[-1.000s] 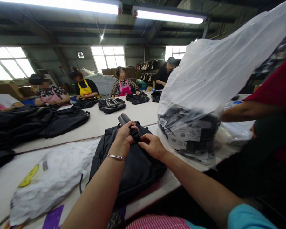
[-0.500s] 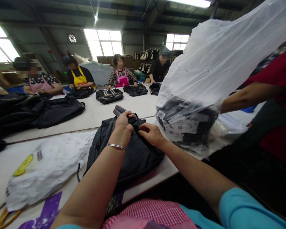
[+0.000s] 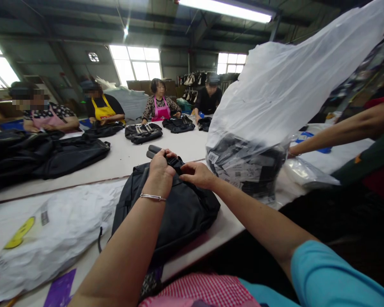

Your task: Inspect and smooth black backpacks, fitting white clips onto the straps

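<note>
A black backpack (image 3: pixel 182 213) lies on the white table right in front of me. My left hand (image 3: pixel 162 167) is closed around a dark strap with a buckle (image 3: pixel 173 162) at the top of the bag; a grey padded handle end (image 3: pixel 154 150) sticks out past the fingers. Just to the right, my right hand (image 3: pixel 196 175) pinches the black strap close to the buckle, thumb and fingers together. My fingers partly hide the strap and the buckle.
Left of the backpack lies a white plastic bag (image 3: pixel 60 230) with a yellow print. A tall clear bag (image 3: pixel 246 166) of labelled dark items stands at right, beside a co-worker's arm (image 3: pixel 339 128). Black bags (image 3: pixel 48 153) cover the far left; several co-workers sit opposite.
My view has shifted slightly, and both hands stay at the strap. The co-worker's arm at right has moved lower, its hand now by the plastic packets behind the clear bag.
</note>
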`<state>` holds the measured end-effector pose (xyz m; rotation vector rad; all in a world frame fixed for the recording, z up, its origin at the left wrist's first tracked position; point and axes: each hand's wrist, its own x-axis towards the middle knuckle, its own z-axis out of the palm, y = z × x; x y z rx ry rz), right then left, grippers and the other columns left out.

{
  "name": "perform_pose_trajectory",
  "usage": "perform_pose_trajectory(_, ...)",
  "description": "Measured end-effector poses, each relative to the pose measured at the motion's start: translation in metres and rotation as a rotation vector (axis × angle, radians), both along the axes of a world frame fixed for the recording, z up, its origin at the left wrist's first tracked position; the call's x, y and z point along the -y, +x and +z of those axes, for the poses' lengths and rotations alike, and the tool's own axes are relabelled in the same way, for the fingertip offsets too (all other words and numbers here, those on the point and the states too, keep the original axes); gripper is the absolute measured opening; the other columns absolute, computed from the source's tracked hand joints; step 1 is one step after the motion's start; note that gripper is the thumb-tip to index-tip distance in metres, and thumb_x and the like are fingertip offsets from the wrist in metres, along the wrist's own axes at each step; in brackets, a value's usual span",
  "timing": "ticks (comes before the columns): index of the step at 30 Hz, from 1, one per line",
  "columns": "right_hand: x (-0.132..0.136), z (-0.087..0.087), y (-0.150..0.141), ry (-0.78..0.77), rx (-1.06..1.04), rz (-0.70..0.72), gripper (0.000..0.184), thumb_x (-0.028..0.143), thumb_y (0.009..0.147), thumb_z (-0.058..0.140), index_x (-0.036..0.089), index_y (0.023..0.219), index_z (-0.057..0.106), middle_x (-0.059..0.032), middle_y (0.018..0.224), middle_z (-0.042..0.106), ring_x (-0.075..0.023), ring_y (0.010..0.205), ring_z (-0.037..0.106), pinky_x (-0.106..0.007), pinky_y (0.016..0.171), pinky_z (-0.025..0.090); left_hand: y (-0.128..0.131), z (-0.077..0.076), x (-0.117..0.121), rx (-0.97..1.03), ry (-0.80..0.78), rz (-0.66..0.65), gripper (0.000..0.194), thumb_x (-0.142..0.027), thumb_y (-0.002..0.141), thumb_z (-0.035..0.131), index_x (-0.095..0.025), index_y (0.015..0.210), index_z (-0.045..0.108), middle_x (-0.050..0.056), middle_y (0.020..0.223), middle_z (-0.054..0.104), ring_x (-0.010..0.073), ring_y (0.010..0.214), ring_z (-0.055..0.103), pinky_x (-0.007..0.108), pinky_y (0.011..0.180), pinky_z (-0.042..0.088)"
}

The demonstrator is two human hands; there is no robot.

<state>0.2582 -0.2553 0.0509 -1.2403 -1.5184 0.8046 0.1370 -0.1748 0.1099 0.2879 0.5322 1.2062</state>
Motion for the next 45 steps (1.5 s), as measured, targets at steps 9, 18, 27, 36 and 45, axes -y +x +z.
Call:
perform_pose_trajectory(9,0.005,-0.016,0.001,-0.212,-0.166,0.388,0.035,0.049,0.079,0.069,0.015,0.075,0.061,0.0002,0.067,0.064,-0.0141,0.062,0.062,-0.029,0.067,0.049,-0.017,-0.002,0.007,-0.036,-0.021,-0.089,0.018,-0.018,0.098,0.042,-0.014,0.082,0.049,-0.002,0.064,0.051,0.0042,0.043,0.045,0.013,0.044,0.043)
perform_pose_trajectory(18,-0.004,-0.041,0.005,-0.217,0.254,0.309,0.012,0.028,0.077,0.067,0.016,0.080,0.068,-0.0006,0.072,0.068,-0.0168,0.066,0.063,-0.030,0.066,0.049,-0.068,-0.012,0.018,-0.409,-0.001,-0.155,0.028,-0.031,0.099,0.040,-0.011,0.092,0.059,0.008,0.072,0.066,0.0206,0.062,0.068,0.038,0.059,0.059)
perform_pose_trajectory(27,-0.012,-0.062,-0.011,0.129,0.711,0.010,0.023,0.019,0.076,0.064,0.018,0.099,0.066,-0.0061,0.097,0.066,-0.0215,0.094,0.061,-0.035,0.087,0.047,-0.078,-0.077,0.106,-0.584,-0.190,-0.376,0.017,-0.019,0.094,0.051,-0.011,0.107,0.058,0.013,0.085,0.072,0.0177,0.060,0.068,0.029,0.050,0.056)
perform_pose_trajectory(36,-0.013,-0.057,-0.007,0.350,1.098,0.258,0.059,0.022,0.081,0.062,0.029,0.139,0.052,-0.0125,0.155,0.033,-0.0351,0.139,0.032,-0.054,0.102,0.036,-0.076,-0.100,0.130,-0.478,-0.295,-0.520,0.017,-0.024,0.093,0.057,-0.009,0.098,0.064,0.012,0.092,0.074,0.0162,0.064,0.070,0.032,0.060,0.060)
perform_pose_trajectory(45,-0.011,-0.071,-0.007,0.312,0.894,0.119,0.063,0.014,0.081,0.055,0.017,0.143,0.047,-0.0146,0.150,0.042,-0.0287,0.138,0.037,-0.047,0.109,0.036,-0.080,-0.100,0.124,-0.594,-0.143,-0.447,0.014,-0.017,0.090,0.059,-0.015,0.103,0.060,0.015,0.101,0.072,0.0212,0.079,0.073,0.032,0.063,0.058)
